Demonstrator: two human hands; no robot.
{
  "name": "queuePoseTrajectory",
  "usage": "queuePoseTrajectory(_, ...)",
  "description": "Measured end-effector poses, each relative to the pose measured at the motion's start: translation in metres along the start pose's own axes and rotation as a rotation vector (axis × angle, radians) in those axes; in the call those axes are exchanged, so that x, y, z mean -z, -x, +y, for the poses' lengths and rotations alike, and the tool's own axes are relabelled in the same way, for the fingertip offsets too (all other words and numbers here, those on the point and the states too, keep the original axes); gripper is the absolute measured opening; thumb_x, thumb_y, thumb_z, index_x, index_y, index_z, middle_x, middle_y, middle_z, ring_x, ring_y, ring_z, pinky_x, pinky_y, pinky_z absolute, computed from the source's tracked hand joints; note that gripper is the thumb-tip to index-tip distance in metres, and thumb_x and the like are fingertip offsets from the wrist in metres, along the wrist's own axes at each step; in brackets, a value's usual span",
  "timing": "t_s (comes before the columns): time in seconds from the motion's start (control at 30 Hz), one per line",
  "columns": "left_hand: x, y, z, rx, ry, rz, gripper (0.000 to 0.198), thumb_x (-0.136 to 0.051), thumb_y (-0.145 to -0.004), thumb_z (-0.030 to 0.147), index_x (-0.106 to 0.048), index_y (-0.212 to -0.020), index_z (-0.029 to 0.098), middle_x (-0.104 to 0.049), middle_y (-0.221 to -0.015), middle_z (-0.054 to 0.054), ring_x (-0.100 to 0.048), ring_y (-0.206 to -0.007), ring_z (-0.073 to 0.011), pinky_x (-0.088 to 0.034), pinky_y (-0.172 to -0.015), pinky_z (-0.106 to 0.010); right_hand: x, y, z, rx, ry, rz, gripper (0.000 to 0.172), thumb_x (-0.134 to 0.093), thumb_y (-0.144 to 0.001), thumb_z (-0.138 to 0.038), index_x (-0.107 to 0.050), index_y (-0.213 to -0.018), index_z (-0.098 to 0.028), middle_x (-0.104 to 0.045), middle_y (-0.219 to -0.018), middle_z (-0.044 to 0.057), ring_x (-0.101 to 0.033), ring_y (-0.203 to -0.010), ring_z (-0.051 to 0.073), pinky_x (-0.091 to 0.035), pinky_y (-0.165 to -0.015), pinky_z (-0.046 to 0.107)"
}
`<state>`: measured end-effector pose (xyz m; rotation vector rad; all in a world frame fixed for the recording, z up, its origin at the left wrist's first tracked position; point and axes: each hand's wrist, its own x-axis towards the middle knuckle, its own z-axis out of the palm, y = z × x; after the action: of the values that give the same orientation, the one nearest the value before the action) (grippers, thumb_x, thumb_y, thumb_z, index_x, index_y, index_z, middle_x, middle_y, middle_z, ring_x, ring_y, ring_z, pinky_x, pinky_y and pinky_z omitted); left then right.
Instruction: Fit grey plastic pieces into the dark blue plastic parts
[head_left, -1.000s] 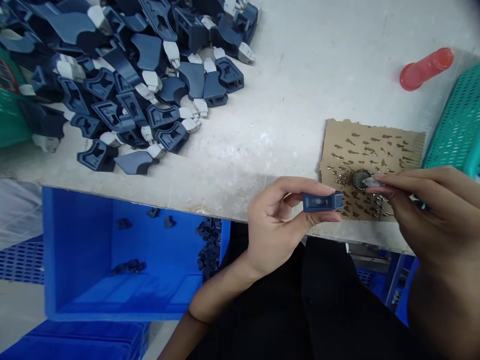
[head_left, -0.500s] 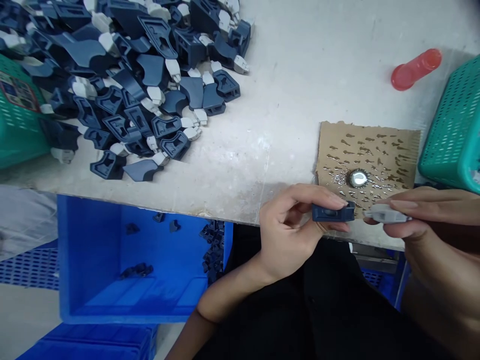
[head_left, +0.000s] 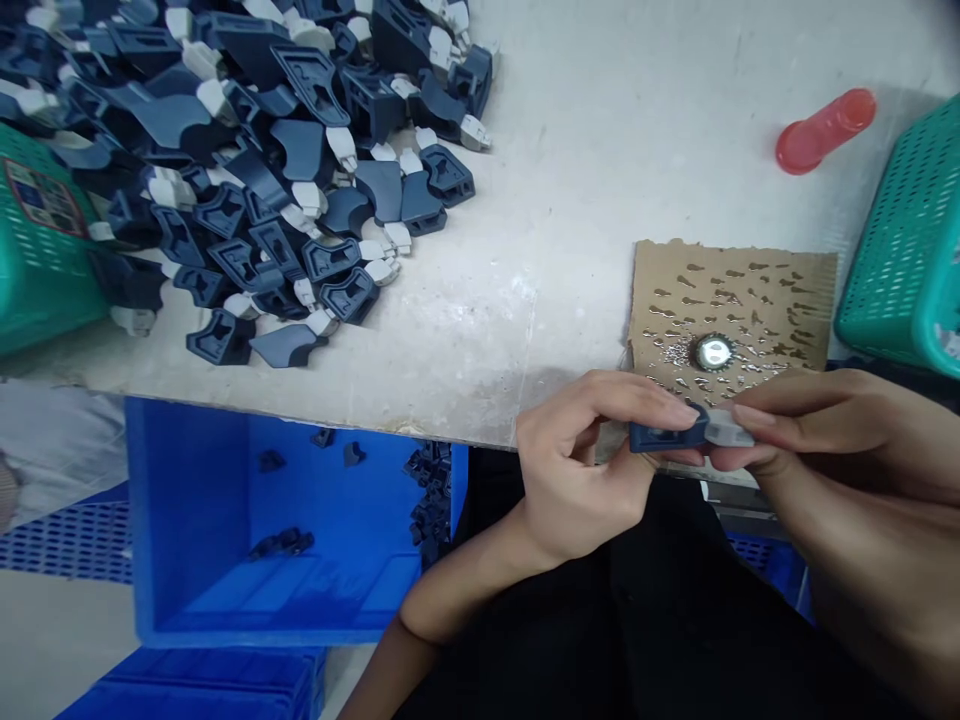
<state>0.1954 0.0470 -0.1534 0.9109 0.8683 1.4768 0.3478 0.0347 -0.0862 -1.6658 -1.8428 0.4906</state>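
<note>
- The dark blue plastic part [head_left: 664, 436] is pinched by the left hand [head_left: 581, 470], and the pale grey plastic piece [head_left: 727, 428] by the right hand [head_left: 847, 440]; their ends are pressed together, how fully seated cannot be told.
- Many joined blue-and-grey parts [head_left: 262, 200] are heaped far left on the tabletop [head_left: 570, 200].
- A few dark parts [head_left: 281, 543] lie in the blue crate [head_left: 187, 520], near left.
- A crown cap [head_left: 713, 352] lies on spotted cardboard [head_left: 731, 300], far right of the hands.
- The label [head_left: 41, 195] on the green basket [head_left: 15, 290], far left, is unreadable.
</note>
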Motion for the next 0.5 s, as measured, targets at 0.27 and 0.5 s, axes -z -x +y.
queuePoseTrajectory(0.27,0.001,-0.018,0.023,0.137,-0.118,-0.216,0.023,-0.080,-0.078,0.006,-0.073,-0.095,0.020,-0.076,-0.094,-0.002,-0.074,-0.086,-0.0137,-0.062,-0.078,-0.021,-0.009,-0.006,0.019,-0.085,-0.295,0.006,0.006,-0.077,-0.091,-0.023,-0.072,-0.094,-0.025,-0.072,-0.090,0.000,-0.071,-0.077,0.016,-0.059,-0.062,0.023)
queuePoseTrajectory(0.5,-0.018,-0.219,0.042,0.013,-0.866,-0.164,0.023,-0.077,-0.078,0.021,-0.071,-0.100,0.017,-0.076,-0.101,-0.004,-0.071,-0.092,-0.0161,-0.057,-0.086,-0.027,0.021,0.006,0.072,-0.221,-0.300,0.412,0.036,-0.076,-0.093,-0.040,-0.069,-0.127,-0.028,-0.072,-0.110,0.004,-0.072,-0.097,0.016,-0.062,-0.086,0.022)
